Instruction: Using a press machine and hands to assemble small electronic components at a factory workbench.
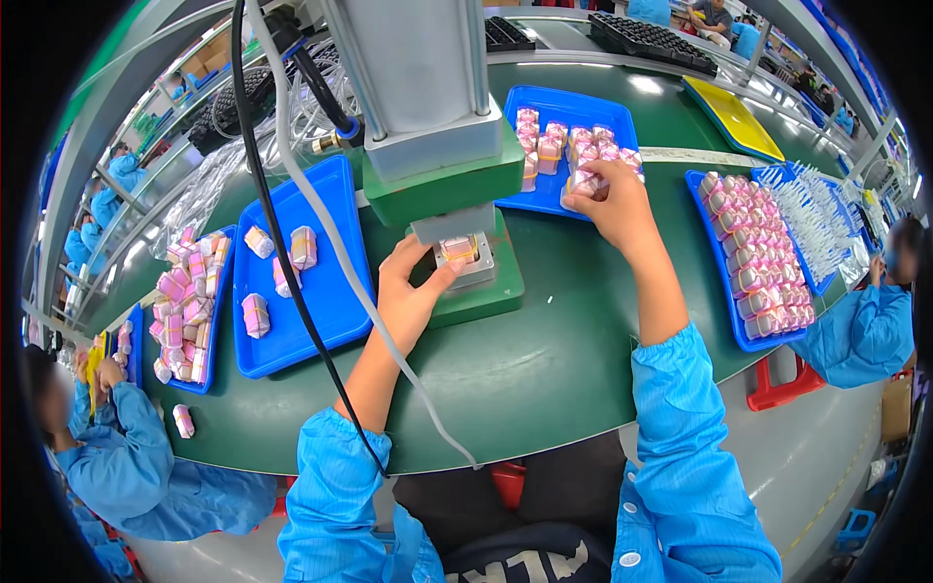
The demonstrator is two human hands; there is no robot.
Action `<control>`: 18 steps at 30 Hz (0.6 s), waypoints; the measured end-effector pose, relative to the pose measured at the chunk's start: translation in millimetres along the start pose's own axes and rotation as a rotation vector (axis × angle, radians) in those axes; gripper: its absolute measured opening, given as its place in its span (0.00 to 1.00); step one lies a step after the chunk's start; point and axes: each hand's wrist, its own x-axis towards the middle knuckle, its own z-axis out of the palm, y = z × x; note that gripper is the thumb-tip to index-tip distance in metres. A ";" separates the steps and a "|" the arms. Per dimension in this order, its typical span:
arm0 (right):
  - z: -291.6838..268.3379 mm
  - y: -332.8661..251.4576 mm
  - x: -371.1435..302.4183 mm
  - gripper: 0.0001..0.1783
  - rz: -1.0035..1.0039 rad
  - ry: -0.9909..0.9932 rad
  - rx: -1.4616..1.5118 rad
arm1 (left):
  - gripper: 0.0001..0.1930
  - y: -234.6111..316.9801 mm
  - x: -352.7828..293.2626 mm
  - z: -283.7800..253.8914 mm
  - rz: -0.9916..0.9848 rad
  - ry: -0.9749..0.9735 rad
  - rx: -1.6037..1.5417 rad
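Observation:
My left hand (406,294) is at a bench press with a green upper block (437,180) and a green base (501,282). Its thumb and forefinger are spread, the thumb tip touching the near edge of a small pink-and-white block with a yellowish band (459,249), which sits in the metal nest (478,272) under the press head. The other fingertips are partly hidden beside the nest. My right hand (614,202) is closed in a pinch on a pink-and-white faceted block (583,183) at the near edge of a blue tray (559,97) with several similar blocks.
A blue tray (335,194) with several loose blocks lies left of the press. Beyond it is a fuller tray (206,382); at right, a packed tray (743,340) and a yellow tray (734,117). Cables (292,165) hang before the press. Co-workers sit at both sides.

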 end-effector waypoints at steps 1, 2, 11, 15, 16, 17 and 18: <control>-0.4 -1.6 -0.4 0.27 -0.007 0.000 -0.010 | 0.17 -1.6 0.1 -0.1 0.002 -0.009 0.004; 0.0 -2.8 -1.5 0.26 -0.014 -0.002 -0.019 | 0.17 -4.3 -0.4 -0.3 0.002 -0.018 0.010; 1.4 0.0 -2.1 0.26 -0.081 0.029 -0.089 | 0.17 -5.5 0.6 0.1 0.037 -0.006 0.010; 2.0 -3.9 -4.4 0.26 -0.009 -0.021 -0.026 | 0.16 5.3 1.0 1.0 0.019 -0.005 0.018; 3.0 -3.0 -4.2 0.27 -0.011 -0.027 -0.011 | 0.16 3.2 1.3 -0.1 0.040 -0.012 0.047; 3.9 -1.0 -4.4 0.27 -0.015 -0.034 0.003 | 0.16 -0.5 0.9 -1.4 0.061 -0.018 0.074; 4.5 1.0 -4.4 0.27 -0.018 -0.042 0.017 | 0.16 -3.8 0.6 -2.0 0.081 -0.025 0.102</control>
